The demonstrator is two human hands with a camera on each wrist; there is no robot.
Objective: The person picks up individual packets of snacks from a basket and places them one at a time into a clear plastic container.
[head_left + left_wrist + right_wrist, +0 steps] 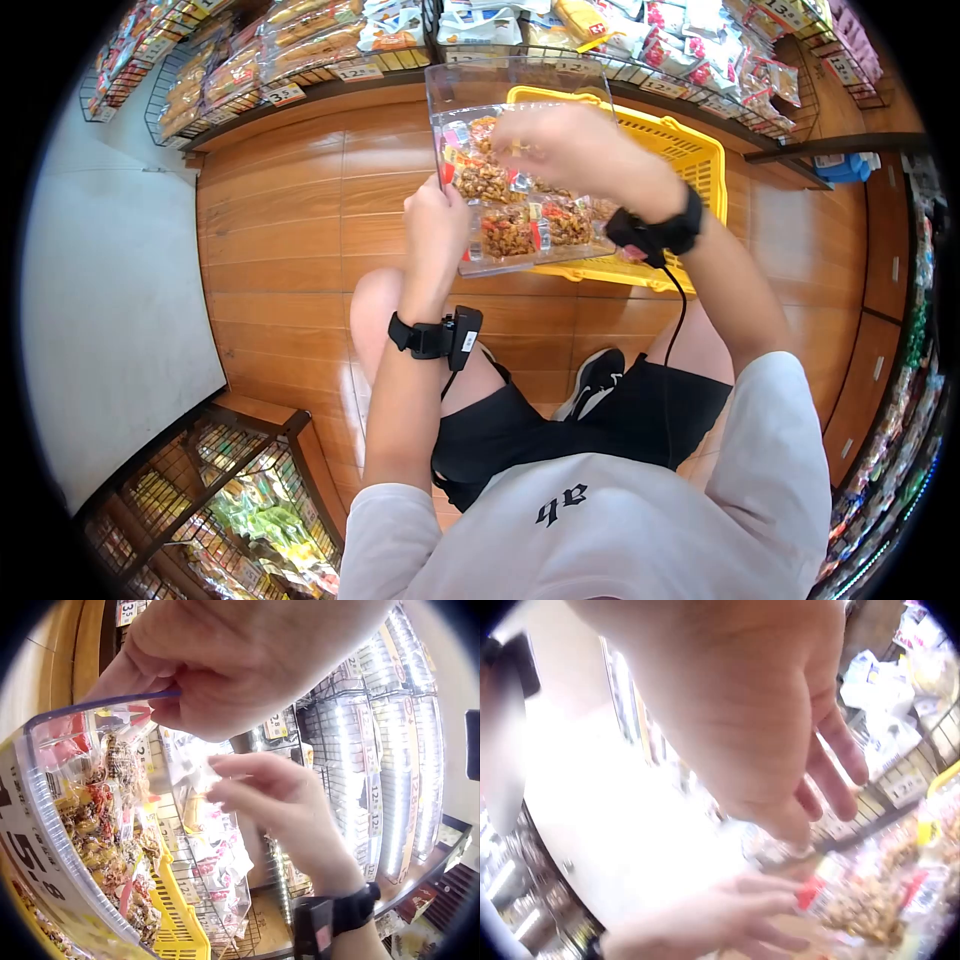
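My left hand [436, 225] grips the left wall of a clear plastic box [490, 269], thumb near the top edge. Inside lie several clear packets [506, 234] of brown, nut-like snacks with red and white labels. A large price label [34, 847] shows on the box's side in the left wrist view. Over the packets hovers my right hand [572, 148], blurred in the head view. Its fingers [832, 787] are loosely bent and apart in the right wrist view, with nothing between them. Part of the box is hidden behind this hand.
A yellow basket [690, 165] stands on the wood-look floor [280, 210], partly under the box. Wire racks with bagged goods [690, 40] and price tags run along the far side. More shelves [250, 500] stand at the lower left, beside a white panel [110, 300].
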